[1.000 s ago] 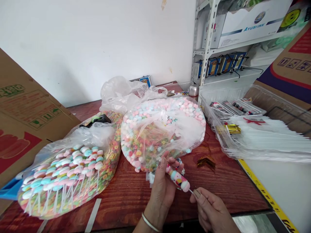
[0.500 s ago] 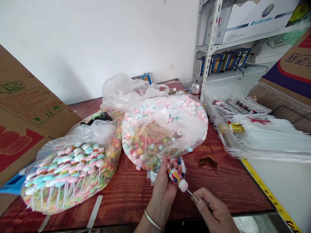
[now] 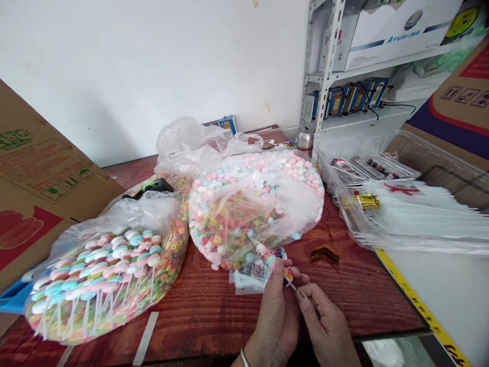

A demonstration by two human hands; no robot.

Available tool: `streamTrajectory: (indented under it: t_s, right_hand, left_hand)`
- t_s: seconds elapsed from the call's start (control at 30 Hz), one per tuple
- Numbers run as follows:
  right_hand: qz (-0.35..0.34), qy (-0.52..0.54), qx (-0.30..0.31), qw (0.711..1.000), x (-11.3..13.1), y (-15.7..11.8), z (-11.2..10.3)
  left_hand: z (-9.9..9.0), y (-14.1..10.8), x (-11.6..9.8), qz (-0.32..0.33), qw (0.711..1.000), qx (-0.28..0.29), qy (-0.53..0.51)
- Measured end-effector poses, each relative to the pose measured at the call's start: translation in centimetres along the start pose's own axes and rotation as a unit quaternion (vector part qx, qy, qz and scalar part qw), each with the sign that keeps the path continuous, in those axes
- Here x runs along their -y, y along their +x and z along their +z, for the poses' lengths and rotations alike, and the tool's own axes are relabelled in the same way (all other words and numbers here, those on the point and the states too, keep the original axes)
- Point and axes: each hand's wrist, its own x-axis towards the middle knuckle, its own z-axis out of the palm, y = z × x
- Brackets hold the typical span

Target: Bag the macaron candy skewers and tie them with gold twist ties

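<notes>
My left hand grips a colourful candy skewer upright at the fingertips, with part of it hidden behind the fingers. My right hand sits close beside it, thumb and finger pinching the thin white stick. Just left of my hands, small printed plastic packets lie on the table. Behind them rests a clear bag of pastel candies and cereal rings, nearly touching my left fingers. Further left lies a clear bag of stick lollipops.
The reddish wooden table has gold foil pieces on it. To the right, a clear tray holds white sticks and packets. Cardboard boxes stand at the left, a metal shelf at the back right.
My hands have come closer together and the skewer now tilts up and to the left, its white end no longer showing. More of the printed packets show beside my left hand.
</notes>
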Motion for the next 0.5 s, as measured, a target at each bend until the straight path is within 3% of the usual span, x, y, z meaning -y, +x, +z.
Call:
streamTrajectory:
  t_s: [0.17,0.33,0.4,0.5]
  right_hand:
    - [0.045,0.033,-0.009,0.998,0.4,-0.5,-0.7]
    - [0.140,0.207,0.063,0.966,0.2,-1.2,-0.1]
    - [0.152,0.246,0.074,0.954,0.1,-1.3,0.2]
    - [0.142,0.234,0.072,0.959,-0.1,-1.5,0.3]
  left_hand:
    - [0.0,0.8,-2.1,0.029,1.000,0.010,0.005]
    - [0.2,1.8,-4.3,0.059,0.998,-0.003,-0.028]
    - [0.3,2.0,-4.7,0.061,0.997,-0.001,-0.045]
    - [0.5,2.3,-4.9,0.068,0.996,-0.027,-0.049]
